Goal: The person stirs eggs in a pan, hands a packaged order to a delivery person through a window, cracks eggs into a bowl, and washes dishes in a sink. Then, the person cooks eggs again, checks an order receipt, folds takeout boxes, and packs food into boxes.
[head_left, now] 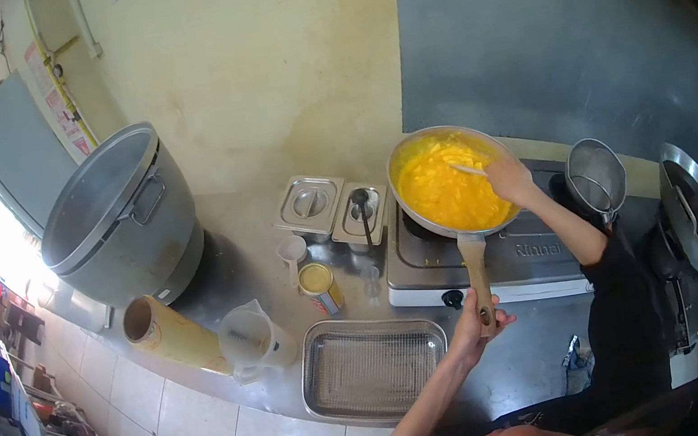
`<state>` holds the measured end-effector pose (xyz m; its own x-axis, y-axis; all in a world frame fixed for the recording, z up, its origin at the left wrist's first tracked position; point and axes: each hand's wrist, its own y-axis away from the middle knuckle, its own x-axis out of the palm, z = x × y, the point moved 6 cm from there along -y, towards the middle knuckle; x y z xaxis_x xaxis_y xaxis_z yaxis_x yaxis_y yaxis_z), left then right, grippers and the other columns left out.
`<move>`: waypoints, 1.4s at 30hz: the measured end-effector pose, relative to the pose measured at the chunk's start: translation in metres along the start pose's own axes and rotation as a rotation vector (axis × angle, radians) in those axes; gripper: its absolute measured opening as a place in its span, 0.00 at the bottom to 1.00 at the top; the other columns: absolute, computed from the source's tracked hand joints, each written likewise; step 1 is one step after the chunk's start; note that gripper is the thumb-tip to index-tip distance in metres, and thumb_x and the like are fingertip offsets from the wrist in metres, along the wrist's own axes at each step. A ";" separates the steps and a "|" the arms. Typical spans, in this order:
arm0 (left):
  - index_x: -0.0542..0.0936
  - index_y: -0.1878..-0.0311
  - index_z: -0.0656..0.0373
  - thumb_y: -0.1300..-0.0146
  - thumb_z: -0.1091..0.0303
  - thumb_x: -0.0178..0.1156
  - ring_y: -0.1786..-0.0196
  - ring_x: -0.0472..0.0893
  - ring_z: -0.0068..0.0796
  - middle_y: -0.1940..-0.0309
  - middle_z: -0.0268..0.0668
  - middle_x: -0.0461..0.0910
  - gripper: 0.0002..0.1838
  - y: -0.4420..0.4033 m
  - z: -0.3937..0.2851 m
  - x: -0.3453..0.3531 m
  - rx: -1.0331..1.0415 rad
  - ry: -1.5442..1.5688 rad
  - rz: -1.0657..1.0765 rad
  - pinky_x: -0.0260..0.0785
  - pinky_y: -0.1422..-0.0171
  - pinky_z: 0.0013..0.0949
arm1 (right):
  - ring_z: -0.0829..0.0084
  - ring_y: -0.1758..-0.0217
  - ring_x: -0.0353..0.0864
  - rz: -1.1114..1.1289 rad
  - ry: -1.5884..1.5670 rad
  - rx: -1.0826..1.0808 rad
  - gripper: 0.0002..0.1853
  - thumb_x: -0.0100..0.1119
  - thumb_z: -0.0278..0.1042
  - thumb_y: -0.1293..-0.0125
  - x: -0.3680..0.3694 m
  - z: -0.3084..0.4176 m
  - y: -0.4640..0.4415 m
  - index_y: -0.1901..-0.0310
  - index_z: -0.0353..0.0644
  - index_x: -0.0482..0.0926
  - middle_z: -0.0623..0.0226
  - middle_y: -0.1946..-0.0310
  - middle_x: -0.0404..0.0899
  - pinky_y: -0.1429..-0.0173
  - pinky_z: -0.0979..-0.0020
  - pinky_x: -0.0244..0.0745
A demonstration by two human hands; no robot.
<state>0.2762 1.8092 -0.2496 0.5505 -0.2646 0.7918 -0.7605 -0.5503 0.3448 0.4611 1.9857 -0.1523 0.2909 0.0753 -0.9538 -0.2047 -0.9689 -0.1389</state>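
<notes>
Left grip (479,316): closed around the pan handle (478,275), near its free end. Right grip (507,179): fingers closed on a slim pale utensil (469,169) over the pan's right side; its exact finger placement is too small to tell. Pan (402,207) sits on the stove (503,268), ahead of the left grip and just under the right one, a broad layer of yellow food (451,197) in it. Handling, my read: loaded pan is front-heavy, rigid, probably hot at the rim; a handle-end hold gives good clearance but poor leverage for a lift, so choke up toward the pan or add a second hand if weight must come off the burner. Food looks soft, wet, lumpy, easily broken or slopped over the rim. Utensil looks light and stiff; hold the shank well back from the food, slippery if smeared. Nearby: strainer (595,174) to the right of the right grip, metal tray (304,380) left of the left grip on the counter (235,245), can (321,286) farther left, beyond the tray.
</notes>
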 end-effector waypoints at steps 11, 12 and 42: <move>0.67 0.52 0.56 0.33 0.50 0.30 0.76 0.67 0.24 0.76 0.31 0.69 0.22 -0.013 0.002 0.001 -0.004 0.134 0.008 0.57 0.73 0.23 | 0.62 0.64 0.78 0.374 0.101 -0.297 0.13 0.52 0.37 0.45 -0.133 -0.012 0.087 0.58 0.63 0.79 0.61 0.70 0.79 0.61 0.62 0.73; 0.67 0.53 0.57 0.33 0.52 0.29 0.76 0.65 0.22 0.77 0.31 0.67 0.22 -0.014 0.002 0.001 0.027 0.135 -0.021 0.59 0.73 0.24 | 0.64 0.65 0.79 0.400 0.093 -0.277 0.12 0.52 0.35 0.46 -0.141 -0.012 0.085 0.61 0.61 0.81 0.64 0.70 0.79 0.63 0.63 0.73; 0.62 0.59 0.54 0.37 0.54 0.24 0.85 0.61 0.23 0.84 0.31 0.60 0.19 0.001 -0.022 -0.002 -0.194 -0.245 -0.048 0.54 0.79 0.26 | 0.78 0.67 0.68 -0.307 -0.039 -1.042 0.18 0.55 0.26 0.51 -0.086 -0.010 0.011 0.60 0.65 0.80 0.76 0.76 0.68 0.58 0.70 0.55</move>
<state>0.2669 1.8263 -0.2395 0.6360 -0.4383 0.6351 -0.7702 -0.4120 0.4870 0.4429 1.9664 -0.0695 0.1608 0.3383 -0.9272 0.7709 -0.6296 -0.0960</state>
